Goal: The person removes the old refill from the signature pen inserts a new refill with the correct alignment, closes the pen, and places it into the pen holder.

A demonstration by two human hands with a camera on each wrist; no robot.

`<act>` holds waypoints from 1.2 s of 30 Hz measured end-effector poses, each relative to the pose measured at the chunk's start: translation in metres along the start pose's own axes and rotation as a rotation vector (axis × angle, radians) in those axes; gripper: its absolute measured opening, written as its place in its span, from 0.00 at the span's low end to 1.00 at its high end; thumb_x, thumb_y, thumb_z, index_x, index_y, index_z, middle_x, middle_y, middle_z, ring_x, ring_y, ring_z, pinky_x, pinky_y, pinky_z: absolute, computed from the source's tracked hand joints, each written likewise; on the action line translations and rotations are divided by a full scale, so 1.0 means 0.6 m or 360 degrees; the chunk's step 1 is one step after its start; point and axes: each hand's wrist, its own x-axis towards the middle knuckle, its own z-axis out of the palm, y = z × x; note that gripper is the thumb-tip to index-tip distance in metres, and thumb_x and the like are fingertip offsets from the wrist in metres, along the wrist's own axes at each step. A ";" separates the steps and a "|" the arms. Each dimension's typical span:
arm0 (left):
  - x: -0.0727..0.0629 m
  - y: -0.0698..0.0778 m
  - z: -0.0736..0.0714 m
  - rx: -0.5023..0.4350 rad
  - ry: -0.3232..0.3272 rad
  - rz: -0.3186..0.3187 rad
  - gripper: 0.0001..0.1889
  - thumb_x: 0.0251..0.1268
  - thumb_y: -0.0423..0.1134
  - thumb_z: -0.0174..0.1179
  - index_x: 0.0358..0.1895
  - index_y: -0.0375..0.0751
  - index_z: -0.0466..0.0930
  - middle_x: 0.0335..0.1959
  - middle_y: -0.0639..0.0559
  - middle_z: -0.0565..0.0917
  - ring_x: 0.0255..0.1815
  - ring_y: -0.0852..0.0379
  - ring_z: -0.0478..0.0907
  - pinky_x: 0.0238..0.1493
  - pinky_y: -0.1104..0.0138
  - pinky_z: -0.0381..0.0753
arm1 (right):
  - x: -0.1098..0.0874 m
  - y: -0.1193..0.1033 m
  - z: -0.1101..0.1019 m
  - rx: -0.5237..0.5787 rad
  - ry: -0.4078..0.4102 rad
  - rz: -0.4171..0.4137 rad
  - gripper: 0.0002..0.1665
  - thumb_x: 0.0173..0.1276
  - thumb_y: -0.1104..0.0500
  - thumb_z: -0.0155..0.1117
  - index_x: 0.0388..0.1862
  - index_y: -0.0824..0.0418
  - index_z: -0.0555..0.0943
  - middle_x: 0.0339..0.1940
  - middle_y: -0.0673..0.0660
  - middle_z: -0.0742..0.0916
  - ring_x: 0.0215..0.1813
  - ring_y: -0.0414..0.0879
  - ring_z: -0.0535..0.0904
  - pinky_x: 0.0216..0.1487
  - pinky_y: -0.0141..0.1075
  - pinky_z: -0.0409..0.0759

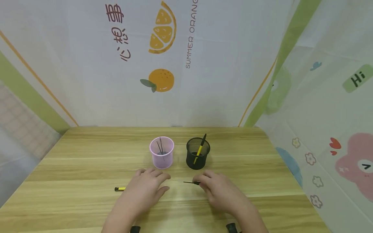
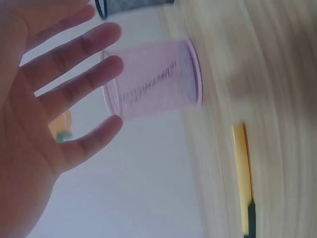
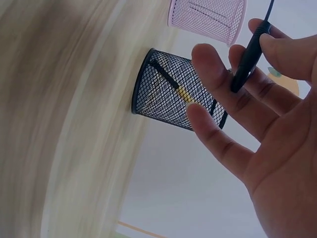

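Note:
My right hand [image 1: 217, 189] pinches a small screwdriver [image 3: 250, 57] by its black handle, thumb against the fingers. Its thin dark shaft points left in the head view. My left hand [image 1: 147, 187] is held over the table, fingers spread and holding nothing. Beyond the left hand stands a pink mesh cup [image 1: 162, 161] with thin dark rods leaning inside. A black mesh cup [image 1: 196, 163] stands beyond the right hand; a yellow-and-black stick-shaped tool [image 1: 200, 149] leans in it. Another slim yellow-and-black tool [image 2: 241, 173] lies on the table, partly hidden by the left hand in the head view.
The wood-grain table [image 1: 87, 155] ends at a white printed cloth [image 1: 215, 87] behind the cups. A second printed cloth [image 1: 320, 123] hangs along the right side. Black parts of the wrist gear show under both forearms.

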 end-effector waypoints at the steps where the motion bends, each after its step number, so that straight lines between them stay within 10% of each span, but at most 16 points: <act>1: 0.002 0.006 0.002 0.0017 0.0021 0.0027 0.15 0.67 0.49 0.73 0.53 0.53 0.87 0.51 0.60 0.90 0.58 0.52 0.84 0.60 0.45 0.82 | 0.000 -0.001 0.000 -0.0008 0.0002 -0.0003 0.15 0.79 0.59 0.64 0.57 0.40 0.84 0.48 0.39 0.86 0.38 0.40 0.80 0.45 0.40 0.84; 18: 0.027 0.059 0.027 0.0128 0.0307 0.0291 0.07 0.71 0.51 0.70 0.43 0.56 0.87 0.41 0.64 0.87 0.48 0.59 0.82 0.56 0.57 0.80 | 0.010 -0.017 -0.006 -0.0011 -0.0048 -0.0031 0.13 0.78 0.60 0.66 0.55 0.46 0.86 0.51 0.44 0.88 0.42 0.44 0.86 0.48 0.40 0.87; 36: 0.019 0.062 0.038 0.0141 0.0405 0.0327 0.05 0.67 0.45 0.72 0.35 0.56 0.86 0.33 0.64 0.84 0.41 0.60 0.81 0.52 0.59 0.79 | 0.011 -0.026 -0.001 0.0006 -0.0129 -0.0076 0.12 0.76 0.60 0.67 0.53 0.46 0.87 0.43 0.43 0.85 0.33 0.35 0.75 0.38 0.30 0.80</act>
